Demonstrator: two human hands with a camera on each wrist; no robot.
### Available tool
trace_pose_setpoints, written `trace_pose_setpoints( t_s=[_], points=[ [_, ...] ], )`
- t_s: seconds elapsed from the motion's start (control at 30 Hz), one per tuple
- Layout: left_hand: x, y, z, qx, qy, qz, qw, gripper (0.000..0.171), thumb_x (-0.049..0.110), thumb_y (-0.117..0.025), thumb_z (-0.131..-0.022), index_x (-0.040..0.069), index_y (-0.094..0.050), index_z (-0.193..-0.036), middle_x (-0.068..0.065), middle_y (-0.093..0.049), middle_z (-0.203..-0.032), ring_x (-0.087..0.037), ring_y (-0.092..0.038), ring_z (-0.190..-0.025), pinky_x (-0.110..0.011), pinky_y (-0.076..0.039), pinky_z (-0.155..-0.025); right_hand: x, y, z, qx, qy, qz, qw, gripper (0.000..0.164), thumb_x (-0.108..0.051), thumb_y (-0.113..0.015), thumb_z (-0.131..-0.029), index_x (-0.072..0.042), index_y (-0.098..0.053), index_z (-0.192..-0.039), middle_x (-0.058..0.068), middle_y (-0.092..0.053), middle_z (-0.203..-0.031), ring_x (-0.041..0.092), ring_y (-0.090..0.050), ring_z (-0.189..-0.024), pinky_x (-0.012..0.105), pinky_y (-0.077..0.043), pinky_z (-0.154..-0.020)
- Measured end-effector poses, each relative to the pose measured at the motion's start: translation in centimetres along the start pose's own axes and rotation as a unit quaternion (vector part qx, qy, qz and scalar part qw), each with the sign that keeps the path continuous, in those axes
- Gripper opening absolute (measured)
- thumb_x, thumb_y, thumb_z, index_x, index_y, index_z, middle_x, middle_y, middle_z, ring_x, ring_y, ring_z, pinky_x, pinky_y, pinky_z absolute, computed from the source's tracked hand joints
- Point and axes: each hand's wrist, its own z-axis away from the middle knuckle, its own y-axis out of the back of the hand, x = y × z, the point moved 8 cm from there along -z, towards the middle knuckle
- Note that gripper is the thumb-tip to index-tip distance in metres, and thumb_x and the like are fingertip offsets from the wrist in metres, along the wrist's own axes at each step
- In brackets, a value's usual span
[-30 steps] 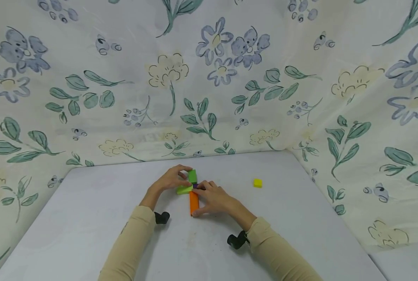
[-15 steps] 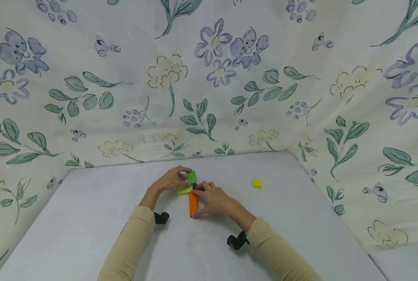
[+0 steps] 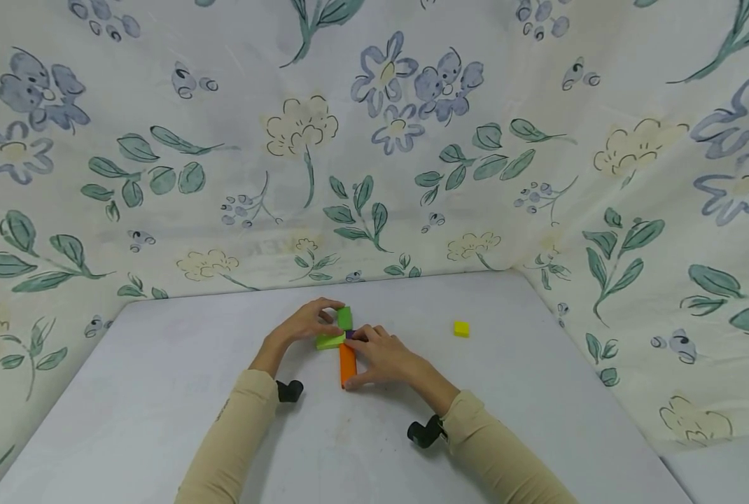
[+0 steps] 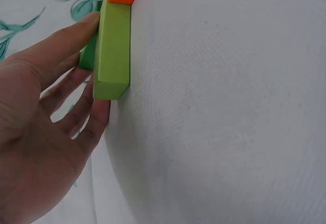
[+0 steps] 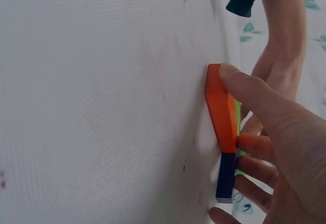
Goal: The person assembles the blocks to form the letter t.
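Barely any shift since earlier frame. Head: left hand [image 3: 305, 323] pinches green block [image 3: 344, 318] at purple block's [image 3: 350, 334] 12 o'clock; right hand [image 3: 385, 358] grasps orange block [image 3: 347, 365] at 6. Left wrist: lime block [image 4: 114, 46], hand's 1 o'clock. Right wrist: purple abuts orange.

A yellow block [image 3: 461, 329] lies on a white table [image 3: 349, 448] before flowered cloth [image 3: 374, 168].

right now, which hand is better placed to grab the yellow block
Right hand, probably: the yellow block lies off on that side, farther from the left hand. That hand touches the light green block, the right the orange one.
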Motion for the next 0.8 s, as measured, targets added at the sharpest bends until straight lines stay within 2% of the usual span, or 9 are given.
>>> trace_pose_setpoints(
  t_s=[0.23,0.47,0.6,0.8],
  points=[
    [-0.07,-0.07,0.03,-0.004,0.002,-0.008,1.0,0.062,0.032,-0.075,-0.086,0.016,-0.052,-0.142,-0.012,-0.051,-0.141,-0.031,-0.057,-0.119,-0.05,-0.048,-0.102,0.05,-0.13,-0.12,0.0,0.004,0.002,1.0,0.088,-0.068,-0.069,-0.076,-0.024,-0.045,-0.148,0.002,-0.045,-0.143,0.023,-0.04,-0.129,0.052,-0.045,-0.104],
    [-0.13,-0.17,0.18,-0.019,0.027,-0.035,0.9988,0.061,0.036,-0.072,-0.088,0.017,-0.052,-0.143,-0.013,-0.053,-0.138,-0.032,-0.053,-0.121,-0.053,-0.045,-0.103,0.11,-0.27,-0.17,0.002,0.002,0.0,1.0,0.089,-0.069,-0.07,-0.075,-0.025,-0.045,-0.148,0.001,-0.045,-0.144,0.022,-0.041,-0.128,0.052,-0.045,-0.104],
    [-0.05,-0.36,0.0,-0.034,0.014,-0.05,0.998,0.061,0.036,-0.07,-0.09,0.015,-0.05,-0.144,-0.015,-0.05,-0.142,-0.034,-0.051,-0.124,-0.053,-0.044,-0.104,0.04,-0.27,-0.14,0.002,0.005,0.005,1.0,0.089,-0.069,-0.069,-0.075,-0.025,-0.045,-0.148,0.001,-0.044,-0.144,0.023,-0.041,-0.129,0.049,-0.046,-0.102],
    [0.07,-0.31,0.03,-0.034,0.0,-0.066,0.9973,0.061,0.039,-0.068,-0.091,0.015,-0.05,-0.144,-0.017,-0.046,-0.145,-0.036,-0.05,-0.125,-0.056,-0.042,-0.105,-0.05,-0.19,-0.1,0.004,0.005,0.005,1.0,0.089,-0.069,-0.069,-0.075,-0.024,-0.045,-0.148,0.001,-0.044,-0.144,0.023,-0.041,-0.13,0.048,-0.045,-0.101]
  ],
)
